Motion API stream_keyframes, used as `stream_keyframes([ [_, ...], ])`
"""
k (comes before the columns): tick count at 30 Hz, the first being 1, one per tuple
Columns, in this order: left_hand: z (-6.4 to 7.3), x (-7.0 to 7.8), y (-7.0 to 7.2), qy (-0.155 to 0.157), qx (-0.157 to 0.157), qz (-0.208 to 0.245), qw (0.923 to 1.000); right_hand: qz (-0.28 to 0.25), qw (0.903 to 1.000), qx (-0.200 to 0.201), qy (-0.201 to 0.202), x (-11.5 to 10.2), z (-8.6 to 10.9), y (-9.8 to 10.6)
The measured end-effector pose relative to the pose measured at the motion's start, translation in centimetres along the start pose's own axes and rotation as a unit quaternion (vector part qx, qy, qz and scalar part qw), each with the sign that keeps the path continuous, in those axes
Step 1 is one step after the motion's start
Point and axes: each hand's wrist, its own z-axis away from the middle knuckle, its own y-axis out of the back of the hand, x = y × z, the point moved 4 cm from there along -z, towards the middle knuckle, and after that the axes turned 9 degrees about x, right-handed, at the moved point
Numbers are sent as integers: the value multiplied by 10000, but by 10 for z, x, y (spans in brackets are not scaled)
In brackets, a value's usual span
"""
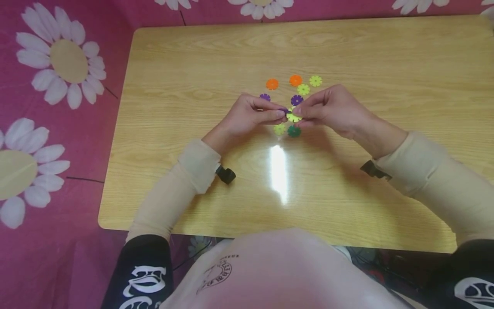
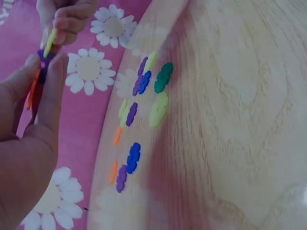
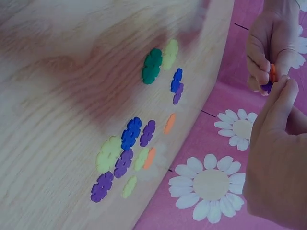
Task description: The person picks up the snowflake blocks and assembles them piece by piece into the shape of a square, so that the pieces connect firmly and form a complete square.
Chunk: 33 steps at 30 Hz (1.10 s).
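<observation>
My left hand [image 1: 251, 112] pinches a purple notched flower disc [image 2: 45, 64], with an orange flower disc [image 2: 33, 88] beside it between the same fingers. Close on the right, my right hand [image 1: 337, 110] pinches a yellow-green flower disc [image 1: 294, 116] between thumb and fingers. In the left wrist view the yellow-green disc stands edge-on against the purple one; whether their slots interlock I cannot tell. Both hands are held above the table, fingertips nearly meeting. The right wrist view hides the yellow-green disc behind the right hand's fingers, while the orange and purple pieces show.
Loose flower discs lie on the wooden table [image 1: 185, 86] around the hands: orange [image 1: 272, 84], yellow-green [image 1: 315, 80], purple [image 1: 264, 97], green [image 1: 294, 131] and blue [image 2: 134, 158]. A pink floral cloth [image 1: 88, 21] lies beyond the table's left and far edges.
</observation>
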Motion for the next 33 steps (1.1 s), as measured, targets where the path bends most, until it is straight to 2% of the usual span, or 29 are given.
stream_keyframes([
  [4, 4, 9, -5, -197, 58, -193, 9996, -108, 9999, 28, -27, 1, -1, 1],
  [7, 5, 12, -5, -127, 81, -251, 9996, -83, 10000, 31, -8, 1, -2, 3],
  [11, 0, 6, -2, 27, -16, -490, 9988, 111, 9999, -16, -43, 3, -4, 4],
  [16, -7, -3, -2, -210, -174, -1041, 9942, 54, 9998, -198, -45, 5, -5, 2],
  [19, -9, -3, -5, -223, -168, -995, 9946, -140, 9995, -248, -96, 6, -6, 1],
  [23, -7, 2, -8, -82, -59, -881, 9961, -202, 9995, -213, -115, 7, -7, 4],
  [28, 0, 11, -13, -33, 123, -1182, 9929, -246, 9995, -171, -106, 8, -7, 4],
  [31, 3, 13, -14, -27, 306, -1361, 9902, 148, 9997, -135, 110, 9, -8, 6],
  [33, 3, 14, -13, -3, 414, -1309, 9905, 518, 9982, -46, 296, 9, -9, 11],
])
